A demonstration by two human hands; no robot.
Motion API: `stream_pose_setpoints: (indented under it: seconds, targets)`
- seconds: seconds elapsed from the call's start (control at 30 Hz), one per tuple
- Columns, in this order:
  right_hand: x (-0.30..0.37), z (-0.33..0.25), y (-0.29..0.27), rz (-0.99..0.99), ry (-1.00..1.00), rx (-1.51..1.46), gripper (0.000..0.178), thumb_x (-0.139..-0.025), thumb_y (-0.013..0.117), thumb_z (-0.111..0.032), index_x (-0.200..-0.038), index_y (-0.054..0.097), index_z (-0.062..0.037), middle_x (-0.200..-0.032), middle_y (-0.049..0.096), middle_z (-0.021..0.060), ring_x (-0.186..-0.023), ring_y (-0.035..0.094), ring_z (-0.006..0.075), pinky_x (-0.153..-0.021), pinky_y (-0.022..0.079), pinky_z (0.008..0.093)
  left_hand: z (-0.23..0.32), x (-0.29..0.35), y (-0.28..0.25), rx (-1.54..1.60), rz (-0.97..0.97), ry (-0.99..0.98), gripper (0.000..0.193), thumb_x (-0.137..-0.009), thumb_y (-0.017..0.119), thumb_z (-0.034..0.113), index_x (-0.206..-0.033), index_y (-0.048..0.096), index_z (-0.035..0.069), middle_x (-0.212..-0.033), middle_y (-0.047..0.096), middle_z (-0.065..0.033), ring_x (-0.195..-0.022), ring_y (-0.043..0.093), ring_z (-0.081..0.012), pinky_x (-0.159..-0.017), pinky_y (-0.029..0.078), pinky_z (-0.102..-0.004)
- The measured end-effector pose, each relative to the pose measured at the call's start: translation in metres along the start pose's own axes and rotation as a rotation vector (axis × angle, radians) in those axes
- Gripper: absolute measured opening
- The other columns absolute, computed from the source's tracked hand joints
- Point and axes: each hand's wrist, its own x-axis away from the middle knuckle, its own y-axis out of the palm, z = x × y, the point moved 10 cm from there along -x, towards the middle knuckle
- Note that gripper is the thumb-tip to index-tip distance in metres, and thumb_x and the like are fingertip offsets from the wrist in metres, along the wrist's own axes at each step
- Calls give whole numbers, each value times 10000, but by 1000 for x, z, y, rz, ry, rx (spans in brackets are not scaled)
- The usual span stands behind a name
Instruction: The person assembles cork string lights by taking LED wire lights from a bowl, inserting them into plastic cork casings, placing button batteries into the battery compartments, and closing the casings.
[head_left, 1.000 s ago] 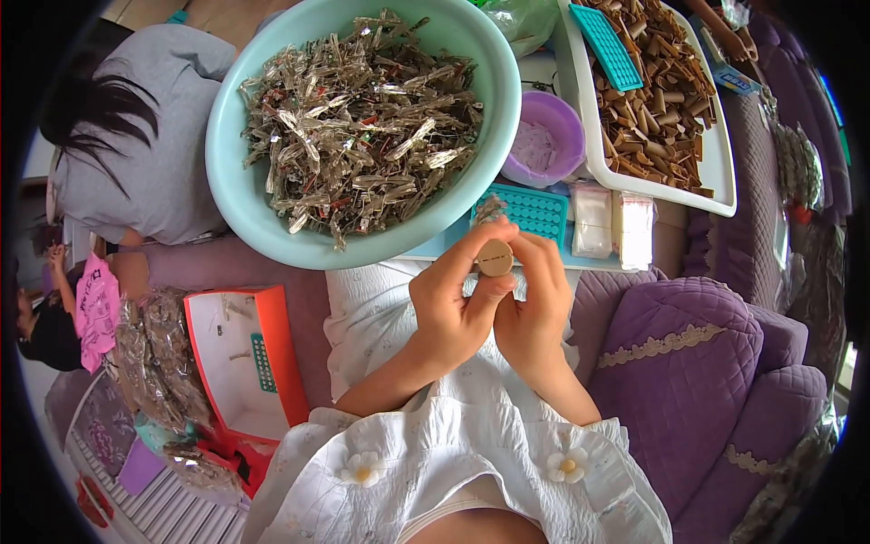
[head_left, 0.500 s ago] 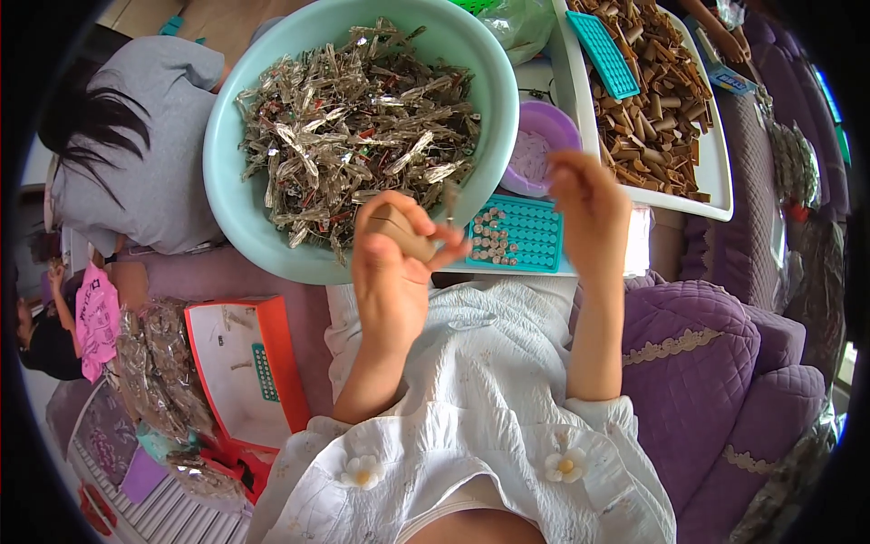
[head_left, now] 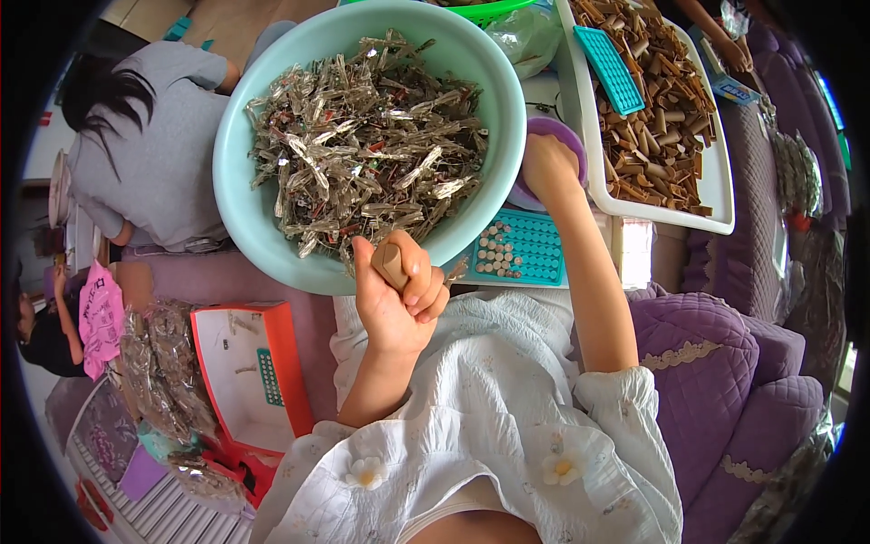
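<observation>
My left hand (head_left: 399,313) is closed round a brown cardboard tube (head_left: 390,265), just in front of the large mint-green basin (head_left: 229,195). A thin clear-wrapped piece (head_left: 458,270) pokes out beside its fingers. Crinkled clear-wrapped packets (head_left: 362,150) are heaped inside the basin. My right hand (head_left: 550,170) reaches down into a small purple bowl (head_left: 521,194); its fingertips are hidden there. Close below the bowl lies a teal tray (head_left: 546,247) with rows of hollows, and small pale round pieces (head_left: 497,254) sit on its left part.
A white bin (head_left: 720,213) of brown tube pieces stands at the far right, with another teal tray (head_left: 609,71) on top. An open red-and-white box (head_left: 272,408) is at left. Someone in grey (head_left: 154,154) sits beside the basin. A purple sofa (head_left: 698,344) stands right.
My right hand has moved forward and left, down into the purple bowl. My left hand has come down a little and its fingers have curled tighter round the tube.
</observation>
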Motion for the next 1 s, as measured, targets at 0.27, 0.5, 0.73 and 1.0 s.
stream_pose_setpoints:
  seconds: [0.27,0.5,0.73,1.0]
  targets:
    - [29,-12,-54,291,-185,-325,67,-661,496,-1,-687,555,16,-676,539,181,-673,525,351,-619,428,413,0,-2,-3,-35,36,-10,496,-856,220,513,-642,391,100,-415,265,26,-329,190,-63,-292,159,-206]
    - [47,-9,-84,337,-49,-293,84,-686,558,-54,-755,551,-7,-694,558,151,-659,541,319,-593,424,368,-1,-1,-2,-67,27,-14,486,-860,226,500,-650,399,98,-433,288,26,-335,208,-59,-297,175,-202]
    - [50,-5,-106,396,-121,-341,94,-693,579,-117,-725,552,-33,-697,556,114,-617,540,293,-548,424,362,-3,2,0,-77,14,-26,487,-861,226,500,-651,399,96,-446,289,28,-345,218,-58,-311,189,-196]
    - [58,-2,-119,473,-165,-356,82,-696,576,-117,-719,558,-41,-678,548,94,-593,536,288,-534,423,350,-6,2,1,-82,10,-39,489,-862,224,498,-656,403,92,-442,287,29,-351,220,-55,-314,187,-195]
